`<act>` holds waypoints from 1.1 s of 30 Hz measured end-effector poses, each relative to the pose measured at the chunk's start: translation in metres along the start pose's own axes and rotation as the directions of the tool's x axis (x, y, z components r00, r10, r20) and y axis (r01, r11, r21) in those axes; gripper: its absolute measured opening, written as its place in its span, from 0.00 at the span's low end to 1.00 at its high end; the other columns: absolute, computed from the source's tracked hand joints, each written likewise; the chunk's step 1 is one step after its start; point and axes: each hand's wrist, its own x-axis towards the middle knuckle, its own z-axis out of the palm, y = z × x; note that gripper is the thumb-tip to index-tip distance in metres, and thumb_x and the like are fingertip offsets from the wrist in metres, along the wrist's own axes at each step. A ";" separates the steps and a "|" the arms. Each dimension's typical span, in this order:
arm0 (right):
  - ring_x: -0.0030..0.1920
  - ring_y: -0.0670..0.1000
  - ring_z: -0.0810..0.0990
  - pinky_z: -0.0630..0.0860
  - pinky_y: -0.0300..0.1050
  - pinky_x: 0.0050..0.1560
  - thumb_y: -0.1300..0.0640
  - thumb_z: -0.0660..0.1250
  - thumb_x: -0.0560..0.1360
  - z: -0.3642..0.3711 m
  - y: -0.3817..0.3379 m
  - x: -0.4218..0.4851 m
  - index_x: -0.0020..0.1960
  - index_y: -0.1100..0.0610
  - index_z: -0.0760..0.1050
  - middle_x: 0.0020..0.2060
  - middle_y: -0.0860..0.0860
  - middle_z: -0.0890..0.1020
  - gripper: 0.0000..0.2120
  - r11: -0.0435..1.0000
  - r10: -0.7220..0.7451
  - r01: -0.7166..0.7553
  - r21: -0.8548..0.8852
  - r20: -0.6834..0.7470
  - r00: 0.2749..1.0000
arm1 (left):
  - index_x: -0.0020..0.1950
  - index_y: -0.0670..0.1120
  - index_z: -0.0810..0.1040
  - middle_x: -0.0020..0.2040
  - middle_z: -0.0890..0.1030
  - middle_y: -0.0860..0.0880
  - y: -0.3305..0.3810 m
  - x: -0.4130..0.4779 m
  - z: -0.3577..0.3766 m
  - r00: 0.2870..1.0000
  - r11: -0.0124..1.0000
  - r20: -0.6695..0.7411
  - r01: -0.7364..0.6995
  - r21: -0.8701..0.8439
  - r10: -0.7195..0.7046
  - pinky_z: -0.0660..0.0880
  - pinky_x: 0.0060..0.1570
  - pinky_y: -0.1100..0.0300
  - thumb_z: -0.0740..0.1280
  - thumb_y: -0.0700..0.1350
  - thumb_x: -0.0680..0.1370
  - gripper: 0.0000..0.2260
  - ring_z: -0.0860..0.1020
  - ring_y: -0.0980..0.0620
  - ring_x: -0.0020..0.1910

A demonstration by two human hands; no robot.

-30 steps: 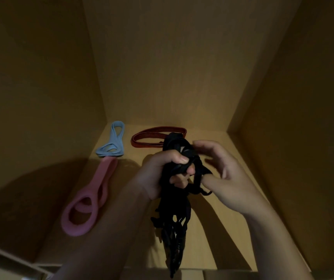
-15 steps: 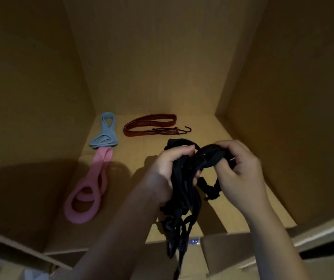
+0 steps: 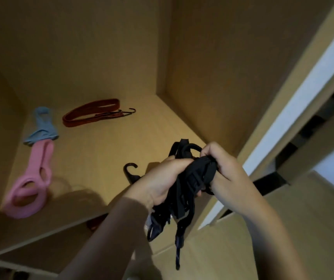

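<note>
At shelf (image 3: 105,150) front | left hand (image 3: 162,178), right hand (image 3: 230,170) fingers grip black straps (image 3: 194,178) | shifted right, hook (image 3: 129,170) exposed

My one camera rides on my head, facing forward and down into the shelf compartment (image 3: 105,150). My left hand (image 3: 162,178) and right hand (image 3: 228,174), gripping the black straps (image 3: 200,170), sit nearest the lens, lower right; the back wall (image 3: 101,47) lies far.

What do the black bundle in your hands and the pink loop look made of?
Black bundle: likely woven fabric or elastic strap, matte; it hangs limp in thin strands.
Pink loop: probably silicone or rubber, smooth, faintly glossy; thick moulded rings keep their shape.
</note>
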 end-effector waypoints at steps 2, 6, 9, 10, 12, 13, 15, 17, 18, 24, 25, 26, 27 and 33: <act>0.28 0.53 0.77 0.71 0.46 0.29 0.63 0.57 0.76 -0.016 -0.005 -0.028 0.38 0.54 0.65 0.25 0.54 0.76 0.09 0.998 0.037 -0.038 0.044 0.013 0.999 | 0.43 0.36 0.76 0.25 0.79 0.43 -0.008 -0.007 0.023 0.995 0.999 0.095 0.034 0.020 -0.035 0.76 0.26 0.64 0.66 0.41 0.65 0.10 0.78 0.50 0.23; 0.31 0.58 0.74 0.70 0.54 0.32 0.58 0.58 0.72 -0.051 0.003 -0.090 0.37 0.55 0.65 0.28 0.56 0.75 0.05 0.994 0.100 -0.102 -0.036 -0.075 0.992 | 0.31 0.41 0.81 0.25 0.79 0.44 -0.035 -0.018 0.084 0.971 0.998 0.229 0.066 0.009 -0.066 0.76 0.26 0.63 0.65 0.41 0.65 0.07 0.78 0.51 0.23; 0.33 0.57 0.73 0.70 0.56 0.35 0.58 0.59 0.73 -0.076 0.012 -0.139 0.37 0.54 0.66 0.29 0.53 0.74 0.06 0.979 0.149 -0.167 -0.119 -0.150 0.977 | 0.26 0.42 0.80 0.23 0.77 0.45 -0.065 -0.024 0.132 0.960 0.994 0.265 0.101 -0.039 -0.088 0.75 0.26 0.64 0.62 0.41 0.66 0.10 0.76 0.52 0.23; 0.32 0.54 0.73 0.70 0.52 0.35 0.58 0.59 0.74 -0.083 0.013 -0.155 0.37 0.54 0.66 0.28 0.52 0.74 0.07 0.974 0.170 -0.192 -0.122 -0.174 0.970 | 0.26 0.42 0.80 0.23 0.77 0.46 -0.075 -0.025 0.146 0.957 0.991 0.274 0.122 -0.059 -0.101 0.75 0.26 0.64 0.62 0.41 0.65 0.10 0.76 0.53 0.23; 0.30 0.47 0.75 0.70 0.42 0.33 0.61 0.59 0.74 -0.091 0.016 -0.184 0.36 0.52 0.66 0.26 0.48 0.75 0.09 0.965 0.218 -0.243 -0.097 -0.219 0.951 | 0.28 0.43 0.80 0.24 0.76 0.46 -0.092 -0.026 0.169 0.945 0.981 0.298 0.171 -0.095 -0.136 0.74 0.27 0.64 0.63 0.43 0.66 0.09 0.75 0.52 0.24; 0.29 0.45 0.75 0.71 0.41 0.33 0.61 0.59 0.74 -0.096 0.017 -0.198 0.36 0.51 0.65 0.26 0.47 0.76 0.10 0.958 0.243 -0.272 -0.094 -0.244 0.939 | 0.30 0.43 0.80 0.25 0.76 0.47 -0.098 -0.026 0.182 0.934 0.975 0.323 0.195 -0.106 -0.152 0.74 0.27 0.63 0.64 0.43 0.67 0.08 0.75 0.52 0.25; 0.29 0.46 0.76 0.72 0.47 0.35 0.60 0.59 0.75 -0.111 0.020 -0.227 0.36 0.50 0.65 0.25 0.47 0.77 0.10 0.939 0.276 -0.323 -0.116 -0.305 0.911 | 0.34 0.45 0.80 0.28 0.76 0.48 -0.110 -0.027 0.213 0.909 0.968 0.375 0.230 -0.094 -0.180 0.74 0.27 0.63 0.69 0.48 0.69 0.08 0.75 0.53 0.26; 0.29 0.47 0.77 0.73 0.49 0.36 0.60 0.58 0.75 -0.132 0.021 -0.252 0.37 0.50 0.64 0.25 0.47 0.78 0.10 0.916 0.300 -0.372 -0.148 -0.360 0.883 | 0.37 0.45 0.80 0.29 0.77 0.48 -0.119 -0.024 0.245 0.885 0.968 0.416 0.248 -0.043 -0.208 0.74 0.26 0.63 0.67 0.55 0.69 0.13 0.75 0.53 0.25; 0.29 0.47 0.77 0.73 0.50 0.37 0.60 0.58 0.74 -0.143 0.020 -0.262 0.37 0.50 0.63 0.25 0.47 0.78 0.10 0.903 0.307 -0.394 -0.173 -0.383 0.871 | 0.39 0.45 0.80 0.29 0.77 0.48 -0.122 -0.021 0.259 0.871 0.971 0.442 0.240 -0.007 -0.213 0.75 0.26 0.63 0.67 0.58 0.69 0.15 0.76 0.53 0.26; 0.30 0.48 0.76 0.73 0.51 0.35 0.61 0.58 0.73 -0.204 0.026 -0.306 0.35 0.49 0.64 0.29 0.49 0.77 0.10 0.848 0.344 -0.501 -0.173 -0.541 0.768 | 0.38 0.48 0.82 0.32 0.80 0.50 -0.133 0.007 0.330 0.704 0.984 0.687 0.130 0.123 -0.179 0.76 0.28 0.65 0.71 0.43 0.65 0.03 0.78 0.55 0.30; 0.33 0.51 0.76 0.73 0.53 0.37 0.61 0.58 0.73 -0.215 0.029 -0.311 0.36 0.50 0.64 0.30 0.50 0.77 0.09 0.836 0.344 -0.517 -0.182 -0.560 0.753 | 0.40 0.47 0.81 0.32 0.80 0.50 -0.134 0.014 0.341 0.680 0.984 0.711 0.105 0.145 -0.178 0.76 0.30 0.64 0.71 0.41 0.65 0.05 0.78 0.55 0.30; 0.35 0.54 0.76 0.73 0.55 0.38 0.61 0.58 0.72 -0.225 0.031 -0.315 0.37 0.52 0.64 0.31 0.52 0.78 0.08 0.831 0.348 -0.529 -0.174 -0.579 0.737 | 0.42 0.46 0.80 0.31 0.80 0.50 -0.133 0.023 0.350 0.655 0.981 0.732 0.080 0.176 -0.185 0.76 0.32 0.63 0.71 0.40 0.65 0.07 0.78 0.55 0.30; 0.36 0.54 0.76 0.73 0.55 0.38 0.61 0.59 0.72 -0.236 0.034 -0.319 0.37 0.53 0.65 0.31 0.52 0.77 0.07 0.840 0.355 -0.526 -0.135 -0.597 0.720 | 0.43 0.45 0.79 0.31 0.80 0.50 -0.131 0.031 0.359 0.617 0.974 0.759 0.059 0.217 -0.207 0.77 0.34 0.62 0.70 0.40 0.65 0.08 0.79 0.54 0.31; 0.26 0.44 0.70 0.69 0.40 0.27 0.64 0.62 0.67 -0.304 0.054 -0.327 0.34 0.56 0.67 0.27 0.46 0.72 0.06 0.874 0.453 -0.453 0.175 -0.631 0.630 | 0.48 0.37 0.77 0.34 0.83 0.45 -0.122 0.094 0.415 0.405 0.935 0.850 0.036 0.354 -0.337 0.79 0.41 0.58 0.67 0.40 0.69 0.10 0.82 0.49 0.35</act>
